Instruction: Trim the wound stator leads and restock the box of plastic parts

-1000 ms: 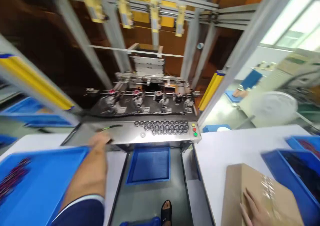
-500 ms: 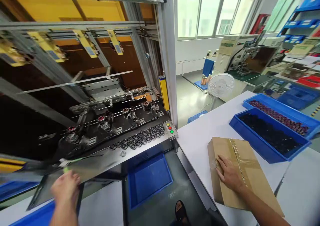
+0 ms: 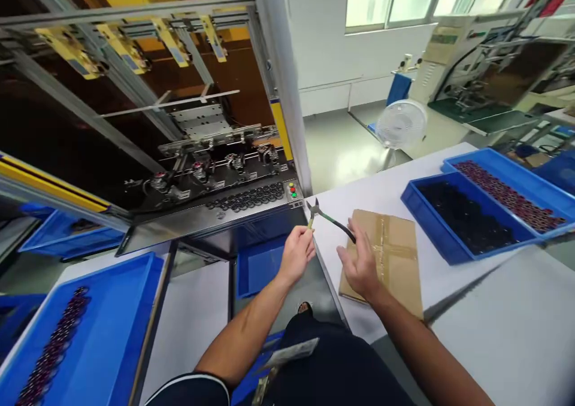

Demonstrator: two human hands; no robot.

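A pair of cutting pliers [image 3: 315,209] is held up in front of me, jaws pointing away and handles spread. My left hand [image 3: 297,250] is closed around the yellow-green end of one handle. Beside the other, dark-tipped handle is my right hand [image 3: 360,262], its fingers stretched out and apart. That handle's end meets the right fingers, but I cannot tell whether they press on it. Under the right hand lies a cardboard box [image 3: 399,244], sealed with brown tape, on the white table [image 3: 471,298].
Blue trays of black parts [image 3: 471,253] and reddish rings [image 3: 557,193] stand on the right. Ahead, a machine's metal ledge [image 3: 188,219] carries rows of dark rings [image 3: 251,197] beside a button box [image 3: 293,191]. Another blue tray [image 3: 121,316] is at left.
My left hand has brought the pliers from the machine ledge at left to the middle. My right hand has lifted off the box top and moved toward the pliers. The view has shifted.
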